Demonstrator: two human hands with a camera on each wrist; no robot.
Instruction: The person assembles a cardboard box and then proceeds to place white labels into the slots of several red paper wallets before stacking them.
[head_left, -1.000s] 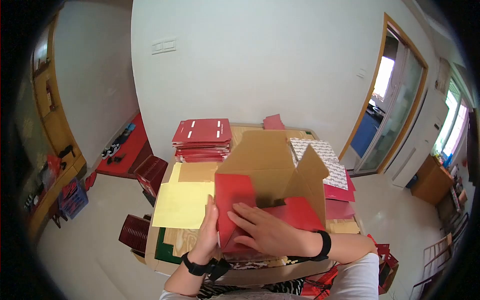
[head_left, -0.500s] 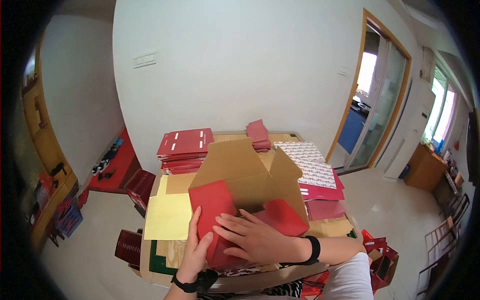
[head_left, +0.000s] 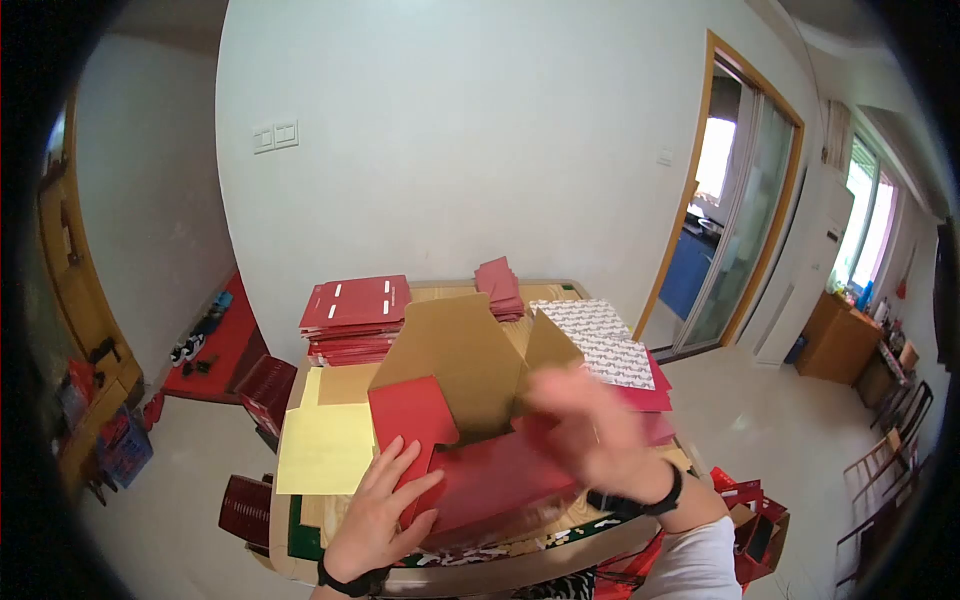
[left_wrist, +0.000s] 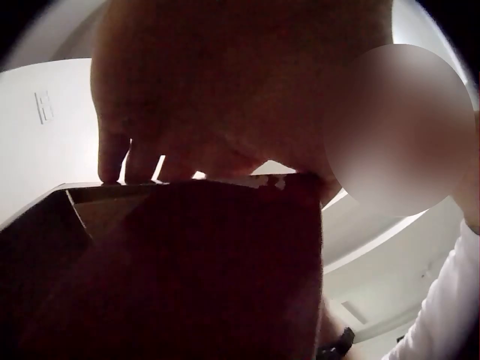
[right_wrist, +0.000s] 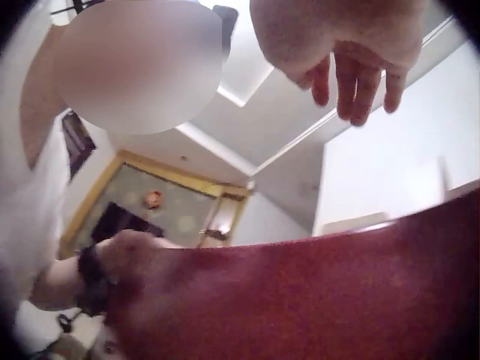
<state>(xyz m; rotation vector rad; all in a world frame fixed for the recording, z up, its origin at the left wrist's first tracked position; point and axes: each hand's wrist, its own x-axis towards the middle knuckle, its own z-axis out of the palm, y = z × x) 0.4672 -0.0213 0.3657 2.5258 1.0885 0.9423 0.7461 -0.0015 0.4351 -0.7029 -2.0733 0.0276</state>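
A cardboard box [head_left: 505,485], red outside and brown inside, stands at the table's front with its brown lid panel [head_left: 450,345] raised at the back. My left hand [head_left: 380,510] lies over its left end, spread fingers touching the red side flap [head_left: 408,408]. The left wrist view shows those fingertips [left_wrist: 112,169] along the box's top edge. Blurred in the head view, my right hand [head_left: 600,430] is raised over the box's right end. Its fingers hang fairly straight above the red panel [right_wrist: 315,300] in the right wrist view, holding nothing.
Behind the box stand a stack of red folded boxes [head_left: 355,305] and smaller red pieces [head_left: 498,290]. Yellow sheets [head_left: 325,450] lie on the left, white patterned sheets [head_left: 600,340] on the right. A dark red chair [head_left: 265,390] stands left of the table.
My right hand has left the box's left part, rising and moving to its right end. My left hand has shifted from the box's left side onto the flap.
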